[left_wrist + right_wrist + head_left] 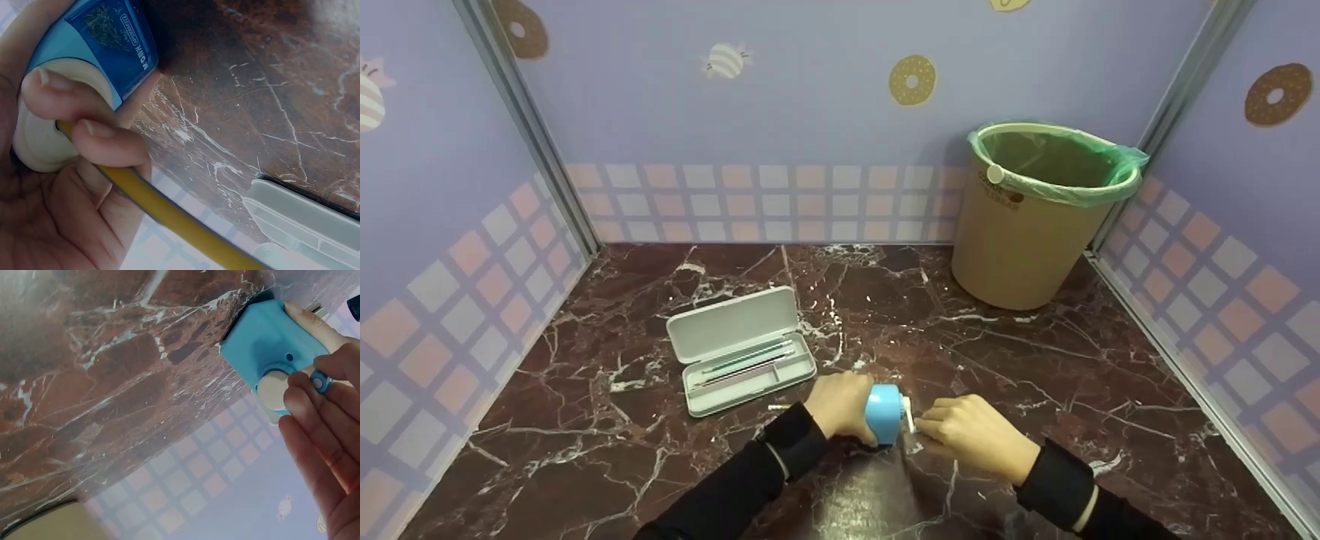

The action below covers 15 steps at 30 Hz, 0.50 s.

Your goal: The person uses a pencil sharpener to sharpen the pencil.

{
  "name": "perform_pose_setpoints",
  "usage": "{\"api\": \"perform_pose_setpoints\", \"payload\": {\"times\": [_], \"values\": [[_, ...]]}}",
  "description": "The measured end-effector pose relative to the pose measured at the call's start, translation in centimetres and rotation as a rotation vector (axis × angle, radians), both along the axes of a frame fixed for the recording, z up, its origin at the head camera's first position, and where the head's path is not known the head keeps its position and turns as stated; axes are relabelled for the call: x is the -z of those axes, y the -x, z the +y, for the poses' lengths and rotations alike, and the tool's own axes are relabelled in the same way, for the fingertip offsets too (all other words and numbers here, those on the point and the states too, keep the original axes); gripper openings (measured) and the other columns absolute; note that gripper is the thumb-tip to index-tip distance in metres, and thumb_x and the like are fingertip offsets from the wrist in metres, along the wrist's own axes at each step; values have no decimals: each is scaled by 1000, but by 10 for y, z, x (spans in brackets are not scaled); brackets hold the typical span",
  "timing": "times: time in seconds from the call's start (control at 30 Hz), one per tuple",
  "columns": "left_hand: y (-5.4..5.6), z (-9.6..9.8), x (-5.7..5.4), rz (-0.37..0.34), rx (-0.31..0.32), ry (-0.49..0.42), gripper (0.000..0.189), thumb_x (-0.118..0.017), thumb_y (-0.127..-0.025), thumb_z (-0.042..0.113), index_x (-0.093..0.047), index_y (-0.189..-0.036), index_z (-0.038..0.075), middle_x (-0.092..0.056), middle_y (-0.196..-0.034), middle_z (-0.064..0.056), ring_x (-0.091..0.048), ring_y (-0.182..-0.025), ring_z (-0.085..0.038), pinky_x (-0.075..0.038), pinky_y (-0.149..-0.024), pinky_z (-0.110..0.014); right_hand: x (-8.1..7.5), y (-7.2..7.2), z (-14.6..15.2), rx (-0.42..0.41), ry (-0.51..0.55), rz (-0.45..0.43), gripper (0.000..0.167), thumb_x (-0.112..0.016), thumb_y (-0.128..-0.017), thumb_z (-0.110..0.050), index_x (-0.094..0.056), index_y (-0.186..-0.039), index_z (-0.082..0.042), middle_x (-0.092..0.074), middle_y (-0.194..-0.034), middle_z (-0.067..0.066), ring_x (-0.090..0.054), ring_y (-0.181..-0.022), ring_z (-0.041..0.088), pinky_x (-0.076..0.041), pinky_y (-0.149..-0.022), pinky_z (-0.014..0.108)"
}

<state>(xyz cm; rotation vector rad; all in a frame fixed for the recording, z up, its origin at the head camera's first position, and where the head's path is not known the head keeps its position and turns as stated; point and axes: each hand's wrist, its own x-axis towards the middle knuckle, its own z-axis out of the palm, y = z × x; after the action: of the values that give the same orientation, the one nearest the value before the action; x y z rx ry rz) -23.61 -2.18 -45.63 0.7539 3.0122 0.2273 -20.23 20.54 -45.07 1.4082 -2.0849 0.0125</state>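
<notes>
A blue pencil sharpener [883,414] stands on the marbled tabletop, and my left hand [840,405] grips its body. In the left wrist view a yellow pencil [169,202] sticks into the cream round front of the sharpener, with fingers curled over it where it enters. Its tip is hidden inside. My right hand [971,431] is at the other end, by the white crank [908,415]. The right wrist view shows thumb and finger pinching the crank's small blue knob [319,381].
Left of the hands lies an open white pencil case [735,394] holding several pencils [750,360]. At the back right stands a beige bin [1009,247] with a green liner [1057,196]. Patterned walls [810,112] enclose the back and both sides.
</notes>
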Motion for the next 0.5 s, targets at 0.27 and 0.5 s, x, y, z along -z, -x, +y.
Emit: {"api": "perform_pose_setpoints", "payload": {"times": [0.27,0.5], "values": [[2,1,0,-2,30,-9,62,-98,-55,42,-68,-98,10,-74,-88,-3,-71,-78,-21,-58,-65,-37,-14,13,4,21,22,5,22,-89,-70,-22,-73,-82,-15,-72,-72,-9,-60,-61,6,-48,-52,20],[4,-1,2,5,55,-19,62,-98,-54,42,-70,-100,10,-75,-89,-4,-71,-78,-22,-58,-66,-37,-19,21,1,97,21,-43,13,-86,-78,-19,-75,-84,-14,-72,-75,-5,-65,-65,8,-52,-56,23]]}}
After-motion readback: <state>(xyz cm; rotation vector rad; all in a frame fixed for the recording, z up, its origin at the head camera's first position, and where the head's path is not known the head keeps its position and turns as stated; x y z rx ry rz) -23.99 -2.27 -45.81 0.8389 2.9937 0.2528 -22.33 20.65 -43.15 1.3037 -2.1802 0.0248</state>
